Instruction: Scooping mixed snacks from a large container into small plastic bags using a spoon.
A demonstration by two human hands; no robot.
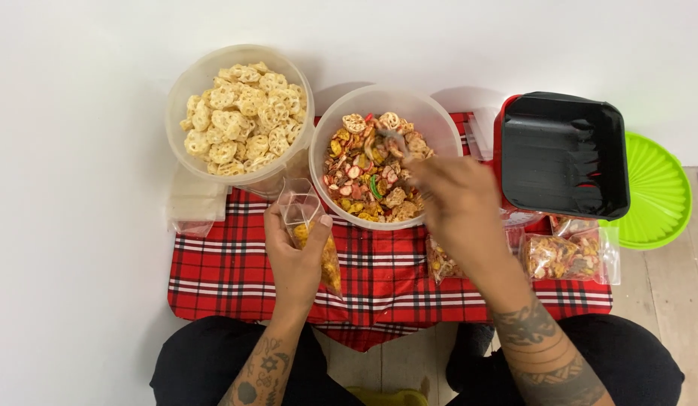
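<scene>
My left hand point(295, 252) holds a small clear plastic bag point(310, 225) upright, partly filled with yellow snack mix, just left of a round clear bowl point(326, 129) of mixed snacks point(367, 177). My right hand point(454, 203) reaches into that bowl from the right and grips a metal spoon point(394, 139) whose end lies among the snacks. Both hands hover over a red plaid cloth point(228, 271).
A clear tub of pale wheel-shaped crackers point(240, 116) stands at the back left. A black square tray point(563, 154) on a red base sits at the right, with a green round lid point(657, 192) beyond it. Filled snack bags point(563, 256) lie at the right; empty bags point(191, 203) lie at the left.
</scene>
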